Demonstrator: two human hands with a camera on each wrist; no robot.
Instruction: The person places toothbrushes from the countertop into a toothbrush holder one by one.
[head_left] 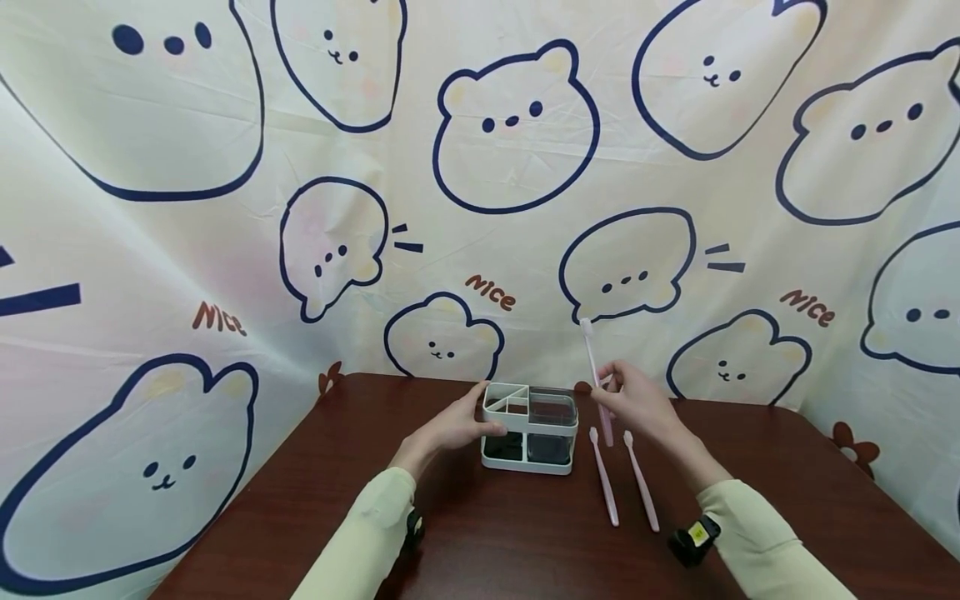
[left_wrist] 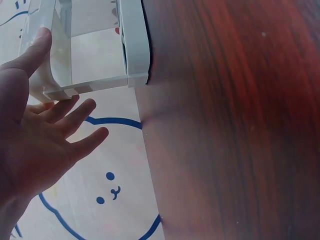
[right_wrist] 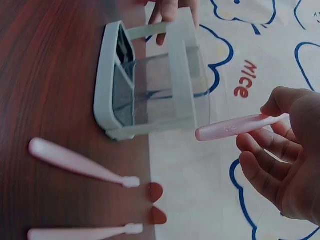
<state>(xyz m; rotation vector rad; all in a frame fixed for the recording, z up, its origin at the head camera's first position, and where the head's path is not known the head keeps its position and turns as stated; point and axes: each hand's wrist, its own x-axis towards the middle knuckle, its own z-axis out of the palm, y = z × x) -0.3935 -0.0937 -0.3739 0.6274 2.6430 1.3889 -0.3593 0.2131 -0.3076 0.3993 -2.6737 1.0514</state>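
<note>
Right hand point(head_left: 637, 400) pinches pink toothbrush point(head_left: 596, 375) mid-handle: light, stiff, likely slick. Left hand point(head_left: 450, 427), fingers straight, steadies holder point(head_left: 531, 427) near table's point(head_left: 300, 500) back edge.

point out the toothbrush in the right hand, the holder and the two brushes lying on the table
held toothbrush point(right_wrist: 235, 127), right wrist view, handle end
holder point(head_left: 530, 410), head view, top rim
left lying toothbrush point(head_left: 604, 479), head view, mid handle
right lying toothbrush point(head_left: 642, 483), head view, mid handle
</note>
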